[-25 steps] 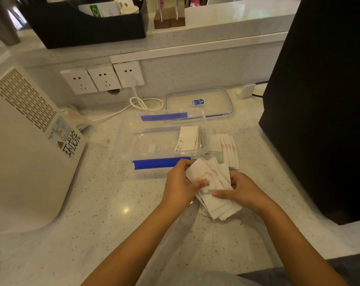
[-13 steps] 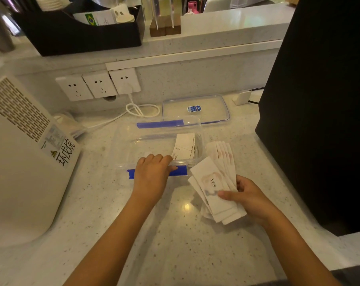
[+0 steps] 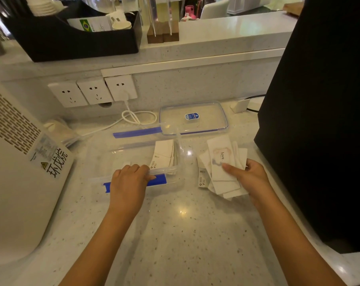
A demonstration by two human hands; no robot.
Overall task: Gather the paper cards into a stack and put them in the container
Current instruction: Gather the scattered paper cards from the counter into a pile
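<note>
Left hand (image 3: 129, 180): fingers curled over the near rim of the clear container (image 3: 133, 162), gripping it. Right hand (image 3: 249, 176): closed on a fanned stack of cards (image 3: 222, 164), thumb on top, at 3 o'clock from the container. Container holds a few cards (image 3: 163, 154) at its right end. Lid (image 3: 193, 118) lies at 12 o'clock.

Left hand (image 3: 129, 182) palm down, fingers curled over the near rim of the clear container (image 3: 133, 159), thumb tucked toward the blue clip; forearm bare, running back to the lower left. Right hand (image 3: 250, 178) to the right of the container, closed around a fanned bunch of paper cards (image 3: 222, 164), thumb pressed flat on the top card, fingers beneath. Right forearm bare, angled to the lower right.
</note>
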